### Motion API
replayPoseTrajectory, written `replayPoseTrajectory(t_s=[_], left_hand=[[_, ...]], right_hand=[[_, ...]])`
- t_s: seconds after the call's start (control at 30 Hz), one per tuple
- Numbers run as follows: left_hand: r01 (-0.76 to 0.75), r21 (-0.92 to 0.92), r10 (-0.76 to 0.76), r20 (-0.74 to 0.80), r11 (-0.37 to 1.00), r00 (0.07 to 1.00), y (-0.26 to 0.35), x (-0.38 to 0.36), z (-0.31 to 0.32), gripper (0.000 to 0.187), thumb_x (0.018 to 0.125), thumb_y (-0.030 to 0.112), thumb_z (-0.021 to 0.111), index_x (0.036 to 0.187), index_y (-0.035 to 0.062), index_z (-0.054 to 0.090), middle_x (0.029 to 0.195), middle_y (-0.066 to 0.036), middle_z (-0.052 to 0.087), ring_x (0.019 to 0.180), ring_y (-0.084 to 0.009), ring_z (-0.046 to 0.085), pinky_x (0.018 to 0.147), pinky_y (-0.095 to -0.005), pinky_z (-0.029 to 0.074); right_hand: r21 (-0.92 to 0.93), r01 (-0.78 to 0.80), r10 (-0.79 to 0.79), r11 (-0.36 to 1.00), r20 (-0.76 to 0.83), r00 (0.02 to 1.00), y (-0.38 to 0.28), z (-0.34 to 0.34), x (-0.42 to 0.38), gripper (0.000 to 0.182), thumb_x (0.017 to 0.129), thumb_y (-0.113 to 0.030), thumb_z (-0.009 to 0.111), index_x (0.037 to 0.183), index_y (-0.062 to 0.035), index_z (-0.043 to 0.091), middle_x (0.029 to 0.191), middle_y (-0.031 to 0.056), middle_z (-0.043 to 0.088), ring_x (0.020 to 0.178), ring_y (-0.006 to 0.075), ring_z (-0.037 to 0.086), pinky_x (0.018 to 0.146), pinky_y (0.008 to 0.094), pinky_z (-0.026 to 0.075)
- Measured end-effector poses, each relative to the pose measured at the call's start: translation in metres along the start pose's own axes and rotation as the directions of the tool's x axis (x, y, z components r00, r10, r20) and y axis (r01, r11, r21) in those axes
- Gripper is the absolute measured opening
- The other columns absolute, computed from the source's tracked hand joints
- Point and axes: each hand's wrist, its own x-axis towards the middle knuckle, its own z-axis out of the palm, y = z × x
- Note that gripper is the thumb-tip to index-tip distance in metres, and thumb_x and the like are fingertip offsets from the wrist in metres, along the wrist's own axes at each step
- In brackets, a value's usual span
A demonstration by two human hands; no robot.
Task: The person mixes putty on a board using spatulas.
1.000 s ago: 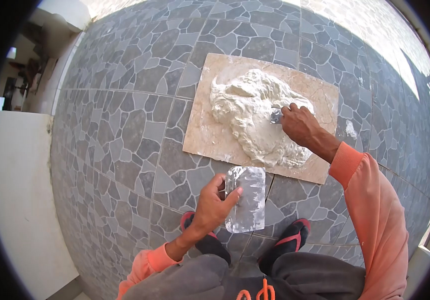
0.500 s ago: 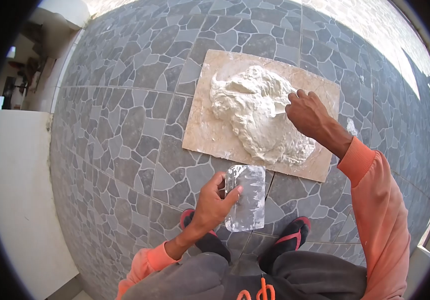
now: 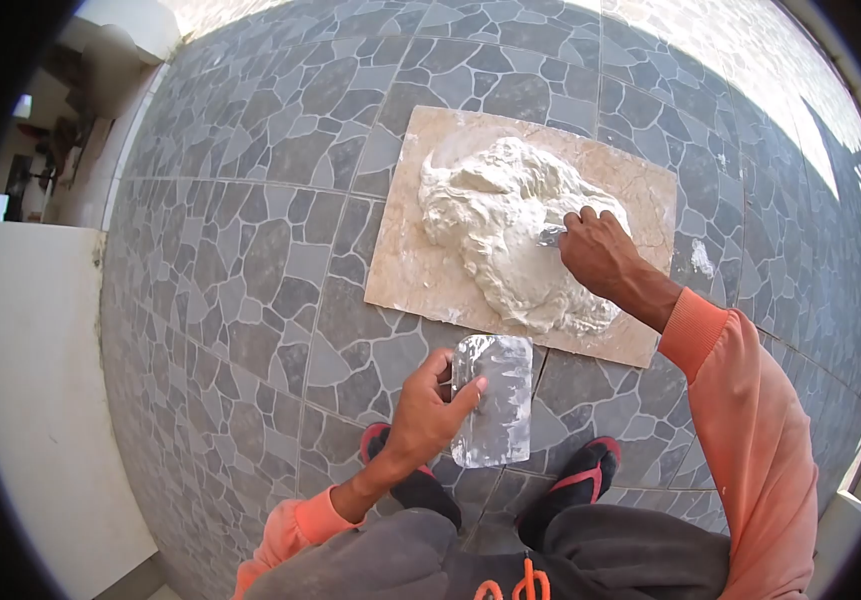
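Observation:
A large mound of wet white paste (image 3: pixel 510 230) lies spread on a beige marbled board (image 3: pixel 410 285) on the floor. My right hand (image 3: pixel 598 250) is closed on a small metal scraper (image 3: pixel 550 236), whose blade touches the paste at the right of the mound; its handle is hidden in the fist. Below the board, my left hand (image 3: pixel 430 405) grips a flat rectangular metal plate (image 3: pixel 495 405) smeared with white, thumb on top and fingers at its left edge.
Grey stone-patterned tiles (image 3: pixel 240 260) surround the board. A white wall block (image 3: pixel 50 380) stands at the left. My feet in red-strapped sandals (image 3: pixel 590 472) are just below the board. A white splash (image 3: pixel 702 258) marks the floor at the right.
My right hand has moved slightly left and down across the paste, and the scraper's blade now shows more. My left hand and the plate have hardly moved.

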Motion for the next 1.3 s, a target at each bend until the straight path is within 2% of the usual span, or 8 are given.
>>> replayPoseTrajectory(t_s=[0.13,0.3,0.43,0.63,0.67,0.93,1.13,1.3], left_hand=[[0.005,-0.011,-0.005,-0.007,1.0,1.0,-0.007,-0.002,0.0,0.029,0.094,0.01,0.068,0.116,-0.0025,0.056,0.092,-0.002,0.064,0.078,-0.0026,0.057,0.065,-0.0193,0.047],[0.0,-0.008,0.0,0.007,1.0,1.0,-0.001,-0.002,0.0,0.03,0.094,0.01,0.068,0.117,-0.0032,0.056,0.094,-0.002,0.065,0.08,-0.0033,0.057,0.068,-0.0197,0.048],[0.0,-0.004,0.0,0.014,1.0,1.0,-0.006,0.0,0.0,0.03,0.093,0.011,0.068,0.117,-0.0032,0.055,0.094,-0.002,0.065,0.081,-0.0033,0.057,0.069,-0.02,0.048],[0.01,-0.014,-0.009,0.025,1.0,1.0,-0.005,-0.001,0.0,0.031,0.094,0.012,0.068,0.118,-0.0035,0.055,0.094,-0.003,0.065,0.081,-0.0038,0.057,0.069,-0.0202,0.048],[0.01,-0.025,-0.009,0.028,1.0,1.0,-0.006,-0.001,0.0,0.031,0.094,0.012,0.068,0.118,-0.0036,0.055,0.094,-0.003,0.065,0.081,-0.0039,0.057,0.068,-0.0203,0.048],[-0.007,-0.018,0.007,0.01,1.0,1.0,-0.001,-0.002,0.0,0.031,0.093,0.01,0.068,0.118,-0.0038,0.055,0.094,-0.004,0.066,0.08,-0.0042,0.058,0.068,-0.0208,0.049],[-0.008,-0.013,0.007,-0.023,1.0,1.0,-0.003,0.001,-0.001,0.028,0.094,0.009,0.067,0.116,-0.0034,0.055,0.095,-0.004,0.065,0.081,-0.0047,0.059,0.068,-0.0212,0.05],[-0.192,0.091,0.201,-0.097,0.977,0.975,0.013,0.044,0.002,0.026,0.093,0.009,0.065,0.112,-0.0041,0.053,0.088,-0.009,0.064,0.075,-0.0089,0.06,0.064,-0.027,0.049]], right_hand=[[0.041,0.032,-0.036,0.999,0.09,0.995,0.005,-0.025,-0.007,0.016,0.086,-0.004,0.059,0.091,0.0035,0.072,0.104,0.0172,0.064,0.102,0.0298,0.06,0.085,0.0425,0.05],[-0.017,-0.068,0.066,0.998,-0.091,0.994,0.015,-0.012,0.005,0.02,0.089,-0.009,0.056,0.097,0.0022,0.071,0.103,0.0162,0.064,0.099,0.0296,0.061,0.084,0.0422,0.049],[0.008,0.079,-0.08,0.997,0.042,0.996,-0.005,-0.003,-0.003,0.018,0.089,-0.009,0.057,0.092,0.0029,0.071,0.102,0.0155,0.065,0.101,0.0292,0.061,0.084,0.0422,0.05],[-0.004,-0.062,0.062,0.998,-0.112,0.992,0.02,-0.016,0.01,0.015,0.087,-0.007,0.059,0.089,-0.0001,0.072,0.097,0.015,0.067,0.097,0.0288,0.063,0.081,0.0435,0.052],[0.002,-0.046,0.046,0.999,-0.015,0.999,0.02,-0.011,0.01,0.013,0.087,-0.006,0.059,0.088,-0.0007,0.072,0.097,0.0164,0.067,0.097,0.0305,0.065,0.079,0.0434,0.053],[0.201,0.021,-0.031,0.979,0.047,0.998,0.041,0.001,0.001,0.012,0.071,0.005,0.063,0.082,0.0035,0.068,0.089,0.0212,0.067,0.088,0.0365,0.066,0.076,0.0415,0.055],[0.346,-0.146,0.069,0.927,0.226,0.972,0.055,-0.028,-0.004,0.023,0.064,0.001,0.056,0.083,0.0095,0.065,0.079,0.0293,0.064,0.077,0.0437,0.064,0.068,0.0469,0.05],[0.536,-0.266,0.142,0.801,0.262,0.955,0.061,-0.031,-0.015,0.027,0.077,-0.013,0.057,0.088,0.0105,0.064,0.074,0.0213,0.065,0.065,0.0318,0.061,0.063,0.0441,0.046]])
